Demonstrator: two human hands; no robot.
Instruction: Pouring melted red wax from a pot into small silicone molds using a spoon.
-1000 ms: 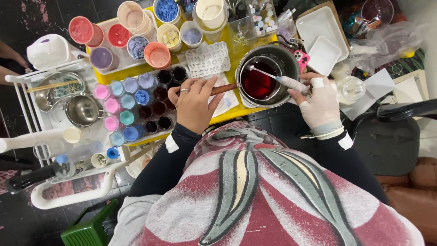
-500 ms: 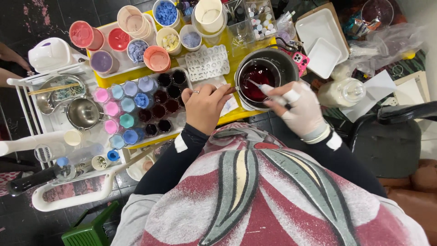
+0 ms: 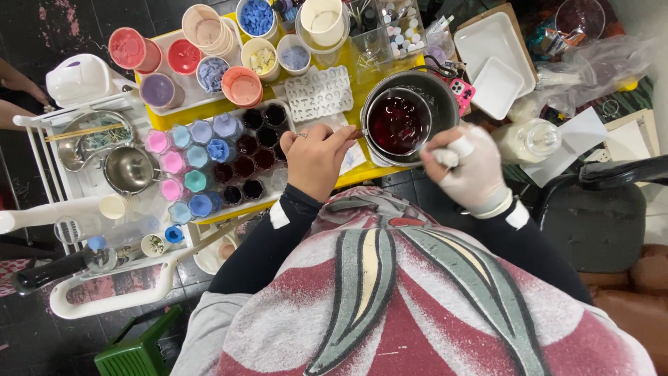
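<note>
The left hand (image 3: 316, 159) is closed around the handle of a small metal pot (image 3: 396, 125), its fingers curled tight at the pot's left edge. The pot holds a dark red liquid and sits inside a larger grey pot (image 3: 445, 97) on the yellow table (image 3: 167, 120), toward the right of the tabletop and just beyond the person's hands. The right hand (image 3: 472, 170), in a white glove, is drawn into a loose fist at the near right rim of the small pot; it pinches something pale and slim, but what that is cannot be told.

Left of the left hand stands a tray of little cups (image 3: 209, 167): pink, blue and teal ones on the left, and dark red filled ones on the right, next to the hand. Just beyond the left hand lies a white mould with shaped hollows (image 3: 321, 94). Farther back, larger tubs (image 3: 209, 56) in pink, red, orange and white crowd the far left of the table, some holding blue chips. White trays (image 3: 494, 42) lie at the far right.

On the left a white cart (image 3: 42, 139) carries a steel bowl (image 3: 129, 169). Another person's hand (image 3: 17, 80) shows at the left edge.
</note>
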